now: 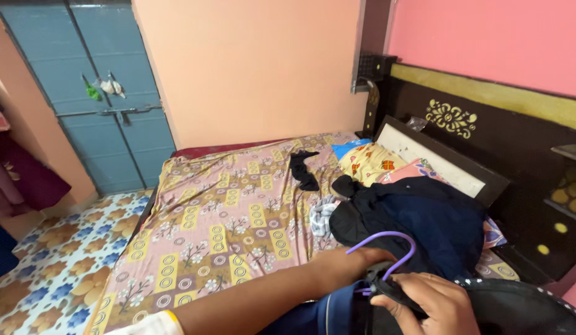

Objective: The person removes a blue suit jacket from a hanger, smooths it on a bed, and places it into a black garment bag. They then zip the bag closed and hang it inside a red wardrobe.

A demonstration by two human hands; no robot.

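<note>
At the bottom of the view, my left hand (pixel 347 265) reaches across the bed and closes around one end of a purple plastic hanger (pixel 396 241). My right hand (pixel 427 304) grips a black garment (pixel 517 307) with a dotted edge, right at the hanger's neck. A dark blue cloth (pixel 322 315) hangs under my left forearm. Just beyond both hands lies a pile of dark navy and black clothes (pixel 424 217) on the bed.
The bed carries a pink and yellow patterned sheet (pixel 226 217). A small black cloth (pixel 303 170) and yellow pillows (pixel 368 162) lie near the dark wooden headboard (pixel 486 130). A blue double door (pixel 108 99) and floral floor tiles (pixel 52 267) are to the left.
</note>
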